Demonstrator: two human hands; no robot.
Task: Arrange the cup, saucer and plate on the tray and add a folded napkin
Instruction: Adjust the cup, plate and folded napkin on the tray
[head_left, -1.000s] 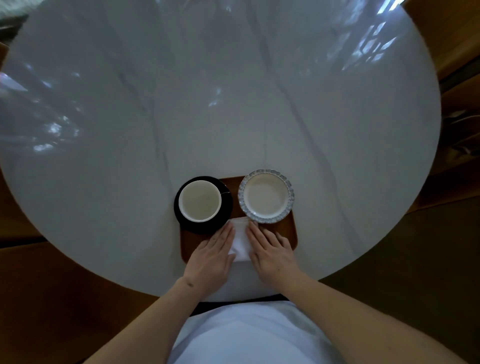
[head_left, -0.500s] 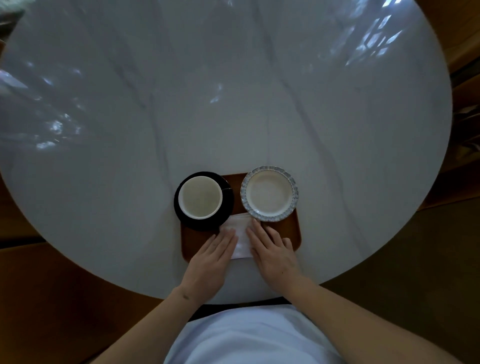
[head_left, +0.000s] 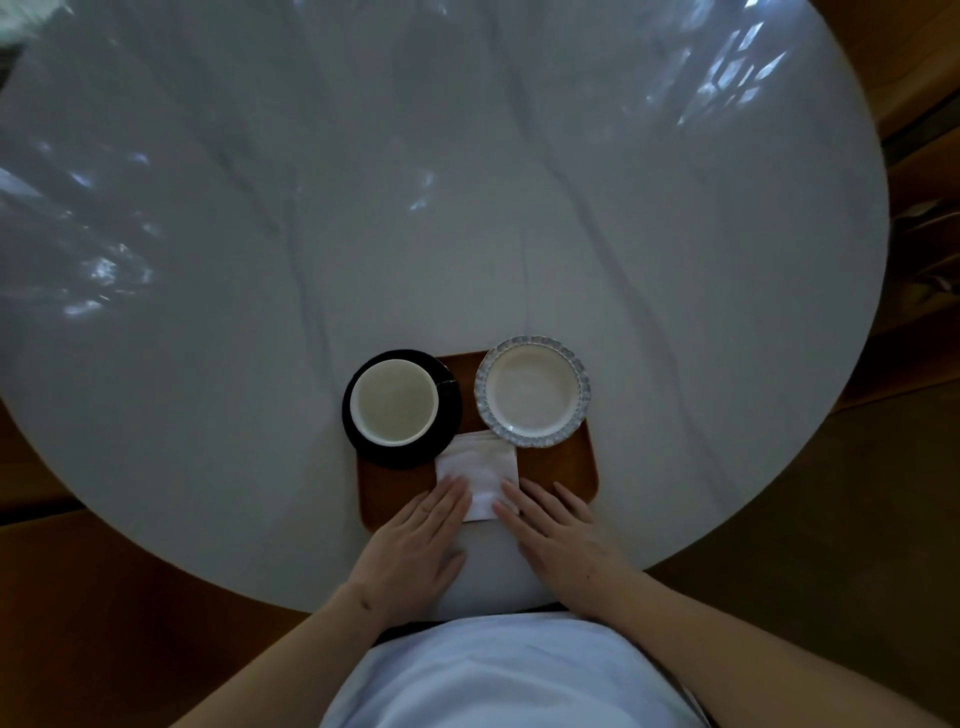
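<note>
My left hand (head_left: 415, 540) and my right hand (head_left: 558, 535) lie flat, palms down, fingers straight and together, so neither grip is closed on anything. The fingertips of both hands rest on the near corners of a folded white napkin (head_left: 480, 467), one hand on each side of it. The napkin lies on a brown wooden tray (head_left: 563, 467) with rounded corners, in the middle of its near half, and its far edge reaches up between the two dishes. On the far left of the tray sits a black saucer (head_left: 363, 441), which overhangs the tray's left edge, and a white cup (head_left: 394, 402) stands upright in the middle of it, empty as far as I can see. On the far right sits a small white plate (head_left: 532, 391) with a fluted, blue-grey rim, just beside the saucer but not touching it. The tray rests near the close edge of a large round surface (head_left: 467, 182) of pale grey marble with darker veins. My bare forearms reach in from below, over a light-coloured garment at my waist.
</note>
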